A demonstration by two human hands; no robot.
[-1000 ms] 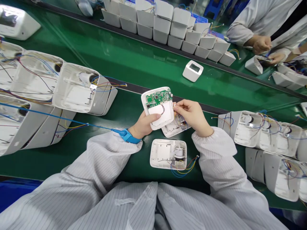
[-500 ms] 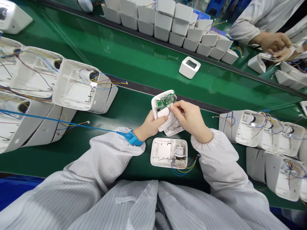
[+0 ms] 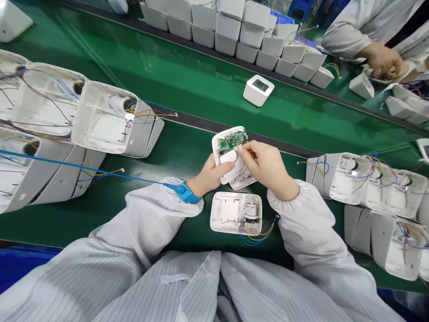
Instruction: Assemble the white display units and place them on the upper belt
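Note:
My left hand grips a white plastic housing by its lower left side, thumb across the front. A green circuit board is seated in the housing's upper part. My right hand pinches a small white wire connector at the board's lower edge; the fingertips partly hide it. Beneath the hands lies another open white shell, mostly covered. Closer to me, an open white housing holds a motor, and a bundle of coloured wires trails off its right side. A blue wrist strap circles my left wrist.
Stacked white housings with loose wires stand at left and right. A small white unit with a display sits on the green belt. Beyond are grey-white housings and a co-worker's hand. The strap's blue cord stretches left.
The white display unit and the one at the far upper left have shifted left along the belt. The co-worker's hands have moved slightly. My own hands hold almost the same pose.

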